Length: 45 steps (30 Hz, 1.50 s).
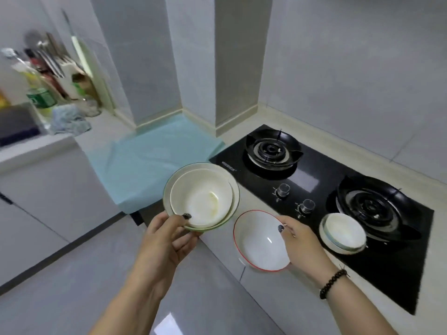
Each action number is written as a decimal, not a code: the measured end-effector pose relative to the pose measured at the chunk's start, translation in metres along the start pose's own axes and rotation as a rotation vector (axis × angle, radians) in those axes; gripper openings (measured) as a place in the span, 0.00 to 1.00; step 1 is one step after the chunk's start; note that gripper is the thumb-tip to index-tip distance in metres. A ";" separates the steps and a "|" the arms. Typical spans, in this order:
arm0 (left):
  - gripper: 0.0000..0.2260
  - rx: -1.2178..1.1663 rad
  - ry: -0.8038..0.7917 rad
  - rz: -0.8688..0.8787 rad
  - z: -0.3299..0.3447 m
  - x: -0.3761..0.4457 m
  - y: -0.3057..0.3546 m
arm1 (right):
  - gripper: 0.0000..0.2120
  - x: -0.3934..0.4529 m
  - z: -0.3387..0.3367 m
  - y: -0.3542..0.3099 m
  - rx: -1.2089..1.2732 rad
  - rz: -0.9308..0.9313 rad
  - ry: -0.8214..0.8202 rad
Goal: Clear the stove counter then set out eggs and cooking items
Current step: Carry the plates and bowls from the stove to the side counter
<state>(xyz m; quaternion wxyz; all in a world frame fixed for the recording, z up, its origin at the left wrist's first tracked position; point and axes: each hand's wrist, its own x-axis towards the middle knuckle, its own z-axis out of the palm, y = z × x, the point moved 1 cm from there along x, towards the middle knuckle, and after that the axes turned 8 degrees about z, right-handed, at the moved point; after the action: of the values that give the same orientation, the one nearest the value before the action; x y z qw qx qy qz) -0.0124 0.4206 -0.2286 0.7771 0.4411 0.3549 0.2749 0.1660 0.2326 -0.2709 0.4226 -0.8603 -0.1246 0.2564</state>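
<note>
A: Where are the dishes?

B: The left hand (167, 234) pinches the rim of a green bowl (229, 189) with a white bowl (200, 201) nested loose inside, off the counter's edge. The right hand (302, 240) grips a red bowl (260, 240) by its rim at the counter's front.

A: The risk?

B: Tilt the left stack and the inner bowl could slide out — only a thumb checks it. A last stack (343, 232) sits on the stove (314, 180), just beside the right burner (370, 206) — a swinging wrist might clip it.
</note>
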 end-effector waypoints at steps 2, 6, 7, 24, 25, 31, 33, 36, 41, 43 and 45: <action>0.08 -0.036 0.071 0.021 -0.031 0.004 0.018 | 0.18 0.011 0.032 -0.030 -0.020 -0.034 -0.068; 0.09 -0.123 0.264 0.048 -0.092 0.011 0.042 | 0.16 0.030 0.096 -0.091 -0.090 -0.167 -0.216; 0.09 -0.155 0.314 0.053 -0.109 0.012 0.047 | 0.16 0.036 0.116 -0.107 -0.106 -0.197 -0.259; 0.11 -0.417 0.968 0.152 -0.356 0.090 0.144 | 0.16 0.111 0.466 -0.337 -0.185 -0.318 -0.813; 0.10 -0.425 1.009 0.163 -0.369 0.092 0.150 | 0.16 0.111 0.483 -0.351 -0.181 -0.314 -0.830; 0.11 -0.558 1.192 0.212 -0.457 0.089 0.180 | 0.15 0.076 0.592 -0.420 -0.196 -0.296 -0.982; 0.11 -0.582 1.229 0.219 -0.487 0.087 0.189 | 0.15 0.059 0.626 -0.436 -0.214 -0.299 -1.024; 0.08 -0.623 1.245 0.226 -0.549 0.086 0.205 | 0.14 0.030 0.690 -0.462 -0.220 -0.305 -1.062; 0.12 -0.615 1.251 0.230 -0.653 0.080 0.242 | 0.15 -0.022 0.780 -0.504 -0.220 -0.298 -1.073; 0.11 -0.600 1.245 0.254 -0.696 0.075 0.266 | 0.14 -0.045 0.821 -0.522 -0.205 -0.301 -1.087; 0.08 -0.560 1.245 0.273 -0.742 0.071 0.287 | 0.15 -0.067 0.860 -0.539 -0.175 -0.288 -1.100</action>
<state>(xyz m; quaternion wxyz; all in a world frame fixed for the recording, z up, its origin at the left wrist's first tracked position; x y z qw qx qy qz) -0.5920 0.9686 -0.2640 0.4719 0.0249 0.5916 0.6532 -0.3591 1.1036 -0.2620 0.2535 -0.6065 -0.4627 0.5949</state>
